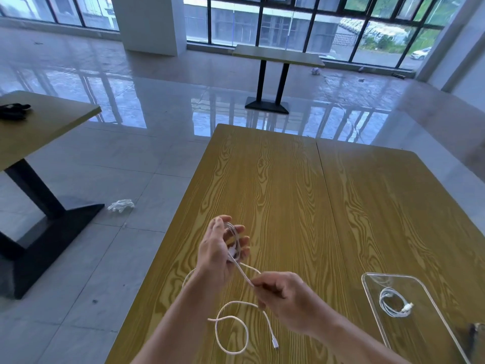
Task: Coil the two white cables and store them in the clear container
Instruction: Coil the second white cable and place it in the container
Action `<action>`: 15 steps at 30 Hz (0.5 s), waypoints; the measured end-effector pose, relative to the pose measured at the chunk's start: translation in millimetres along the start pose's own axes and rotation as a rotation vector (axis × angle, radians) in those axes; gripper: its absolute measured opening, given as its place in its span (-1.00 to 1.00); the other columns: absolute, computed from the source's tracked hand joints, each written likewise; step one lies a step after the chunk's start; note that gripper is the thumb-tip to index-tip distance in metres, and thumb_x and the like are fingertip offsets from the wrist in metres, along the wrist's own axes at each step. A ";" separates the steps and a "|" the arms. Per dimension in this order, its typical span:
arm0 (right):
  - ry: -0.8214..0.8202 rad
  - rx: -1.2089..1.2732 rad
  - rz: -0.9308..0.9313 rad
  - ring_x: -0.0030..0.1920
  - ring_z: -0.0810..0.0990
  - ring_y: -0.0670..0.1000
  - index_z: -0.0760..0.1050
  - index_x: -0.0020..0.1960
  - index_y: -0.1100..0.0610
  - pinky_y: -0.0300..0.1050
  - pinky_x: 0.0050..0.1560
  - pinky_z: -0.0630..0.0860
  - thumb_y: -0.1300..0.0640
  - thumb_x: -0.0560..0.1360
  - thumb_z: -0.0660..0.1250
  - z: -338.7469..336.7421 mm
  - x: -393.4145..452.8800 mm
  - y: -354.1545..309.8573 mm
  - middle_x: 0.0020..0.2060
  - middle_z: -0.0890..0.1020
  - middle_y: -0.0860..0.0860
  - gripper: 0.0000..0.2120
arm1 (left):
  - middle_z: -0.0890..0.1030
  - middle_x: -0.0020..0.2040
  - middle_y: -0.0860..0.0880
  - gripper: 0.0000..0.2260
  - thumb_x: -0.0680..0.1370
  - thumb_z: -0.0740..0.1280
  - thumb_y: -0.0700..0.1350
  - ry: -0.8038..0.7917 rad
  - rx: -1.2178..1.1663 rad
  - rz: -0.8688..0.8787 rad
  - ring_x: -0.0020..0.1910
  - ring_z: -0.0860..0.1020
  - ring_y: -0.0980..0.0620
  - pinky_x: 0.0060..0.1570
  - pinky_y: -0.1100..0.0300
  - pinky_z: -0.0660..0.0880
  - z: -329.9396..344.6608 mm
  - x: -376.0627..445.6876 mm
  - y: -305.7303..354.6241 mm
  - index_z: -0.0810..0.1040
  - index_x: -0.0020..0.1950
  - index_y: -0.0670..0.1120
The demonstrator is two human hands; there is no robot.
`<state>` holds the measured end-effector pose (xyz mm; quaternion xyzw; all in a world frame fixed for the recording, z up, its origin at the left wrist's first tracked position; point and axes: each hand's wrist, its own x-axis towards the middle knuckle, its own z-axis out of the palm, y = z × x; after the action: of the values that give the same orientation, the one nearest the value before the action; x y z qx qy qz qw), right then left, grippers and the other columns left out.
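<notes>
My left hand [221, 249] holds several small loops of a white cable [232, 321] wound round its fingers, above the wooden table [288, 193]. My right hand [282, 298] pinches the same cable a little lower and to the right. The loose tail hangs in curls below both hands, its plug near the table's front. A second white cable [395, 306] lies coiled inside the clear container [367, 287] at the right front of the table.
A dark object [476, 337] sits at the right edge by the container. The table's left edge runs close to my left arm. Crumpled white material [120, 205] lies on the tiled floor. Two other tables stand at left and far back.
</notes>
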<state>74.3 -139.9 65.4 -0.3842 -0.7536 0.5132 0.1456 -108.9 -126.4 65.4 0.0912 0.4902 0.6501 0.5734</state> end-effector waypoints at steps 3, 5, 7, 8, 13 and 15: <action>-0.036 -0.095 0.019 -0.46 0.42 -0.17 0.66 0.01 -0.02 -0.23 -0.44 0.39 0.09 0.64 0.29 -1.7 1.2 9.2 -0.32 0.65 -0.09 -0.83 | 0.73 -0.19 -0.13 -0.72 0.69 0.13 0.04 0.034 -0.039 0.049 -0.35 0.67 -0.05 -0.37 0.05 0.58 -9.7 9.8 19.6 0.59 0.02 -0.03; -0.060 -0.111 0.056 -0.51 0.41 -0.20 0.67 0.06 0.01 -0.32 -0.47 0.35 0.07 0.64 0.28 -0.4 5.1 12.1 -0.32 0.64 -0.11 -0.82 | 0.73 -0.19 -0.13 -0.72 0.68 0.14 0.06 0.050 -0.067 0.076 -0.35 0.67 -0.05 -0.39 0.05 0.57 -14.0 14.1 31.6 0.59 0.01 -0.03; -0.107 -0.122 0.097 -0.52 0.40 -0.20 0.67 0.05 0.00 -0.32 -0.49 0.36 0.05 0.63 0.28 -0.4 9.4 13.3 -0.34 0.64 -0.12 -0.82 | 0.73 -0.16 -0.15 -0.71 0.68 0.15 0.07 0.061 -0.090 0.100 -0.34 0.67 -0.06 -0.39 0.05 0.57 -15.8 17.8 41.3 0.60 0.00 -0.02; -0.139 -0.138 0.115 -0.52 0.40 -0.20 0.67 0.04 0.01 -0.30 -0.48 0.37 0.05 0.63 0.28 -1.3 11.6 13.8 -0.34 0.65 -0.12 -0.82 | 0.73 -0.15 -0.16 -0.71 0.67 0.16 0.07 0.062 -0.105 0.114 -0.34 0.67 -0.07 -0.40 0.05 0.56 -16.2 19.2 45.7 0.61 -0.01 -0.02; -0.205 -0.358 0.214 -0.56 0.44 -0.23 0.67 -0.07 0.05 -0.39 -0.52 0.35 0.08 0.63 0.27 -18.5 21.9 14.8 -0.35 0.63 -0.09 -0.78 | 0.73 -0.12 -0.14 -0.66 0.66 0.16 0.09 -0.036 -0.041 0.157 -0.34 0.65 -0.05 -0.41 0.09 0.53 -16.4 19.3 59.4 0.68 -0.10 0.04; -0.128 -0.456 0.234 -0.54 0.42 -0.19 0.61 -0.22 0.13 -0.33 -0.50 0.36 0.10 0.63 0.26 -25.7 27.9 14.6 -0.38 0.59 -0.06 -0.71 | 0.72 -0.12 -0.11 -0.66 0.67 0.12 0.11 -0.139 0.098 0.155 -0.32 0.64 -0.03 -0.40 0.09 0.52 -16.1 15.1 58.3 0.66 -0.07 0.07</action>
<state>77.9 -100.0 58.6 -0.4584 -0.8078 0.3668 -0.0533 -163.0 -114.3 93.8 0.2016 0.4718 0.6598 0.5491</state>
